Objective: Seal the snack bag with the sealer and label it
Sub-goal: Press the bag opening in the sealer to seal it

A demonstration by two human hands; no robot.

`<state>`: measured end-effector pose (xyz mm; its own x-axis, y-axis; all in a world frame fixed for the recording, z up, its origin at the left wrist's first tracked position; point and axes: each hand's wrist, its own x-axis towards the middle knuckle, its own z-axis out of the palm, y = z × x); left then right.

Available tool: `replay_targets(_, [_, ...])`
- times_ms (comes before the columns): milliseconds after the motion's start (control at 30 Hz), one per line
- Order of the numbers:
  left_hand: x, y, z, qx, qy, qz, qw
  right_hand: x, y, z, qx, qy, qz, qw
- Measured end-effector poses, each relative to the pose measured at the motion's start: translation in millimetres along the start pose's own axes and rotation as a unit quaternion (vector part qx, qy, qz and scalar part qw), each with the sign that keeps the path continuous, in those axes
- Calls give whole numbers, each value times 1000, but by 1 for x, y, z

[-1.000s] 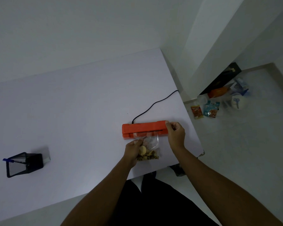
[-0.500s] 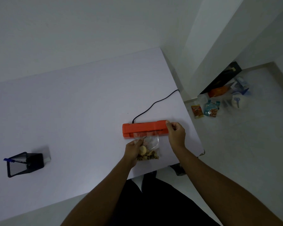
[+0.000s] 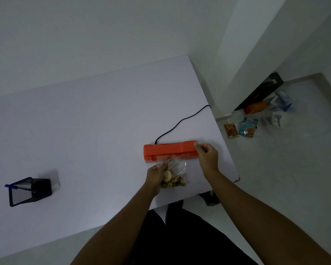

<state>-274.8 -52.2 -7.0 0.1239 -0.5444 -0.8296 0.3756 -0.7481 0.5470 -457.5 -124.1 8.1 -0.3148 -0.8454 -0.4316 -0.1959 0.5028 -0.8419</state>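
Snack bag (image 3: 177, 175), mouth in sealer (image 3: 170, 150), just right of left hand (image 3: 156, 174) grip

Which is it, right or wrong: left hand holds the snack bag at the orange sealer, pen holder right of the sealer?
Partly wrong: in the head view the pen holder stands left of the orange sealer, not right. The left hand does hold the snack bag at it.

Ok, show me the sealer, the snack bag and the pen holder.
sealer (image 3: 169, 149): head view, middle of its orange top.
snack bag (image 3: 175, 183): head view, the snacks piled at its bottom end.
pen holder (image 3: 21, 195): head view, its mesh side face.
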Motion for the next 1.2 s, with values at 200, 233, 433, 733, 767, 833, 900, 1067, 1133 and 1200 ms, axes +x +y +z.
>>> replay_targets(200, [-3,1,1,-2,-1,1,1000,-1,-3,1,37,-12,33,999])
replay_targets(233, [-3,1,1,-1,1,1,1000,-2,-4,2,38,-9,36,999])
replay_targets(433, [-6,2,2,-3,1,1,1000,-2,-4,0,36,-13,42,998])
replay_targets(733, [-5,1,2,-1,6,3,1000,-1,-5,-1,23,-21,37,999])
replay_targets(767, [-5,1,2,-1,4,3,1000,-2,-5,-1,23,-21,36,999])
replay_targets(833, [-6,1,2,-3,4,2,1000,-1,-6,-1,22,-21,36,999])
replay_targets(900, [-6,1,3,-3,3,2,1000,-1,-5,-1,18,-23,38,999])
replay_targets(1067, [-7,0,2,-3,5,6,1000,-2,-6,-1,15,-25,38,999])
replay_targets(1133, [-7,-1,2,0,6,8,1000,-2,-7,-2,15,-26,42,999])
replay_targets(1200, [-7,-1,3,2,8,9,1000,-3,-8,-3,18,-30,46,998])
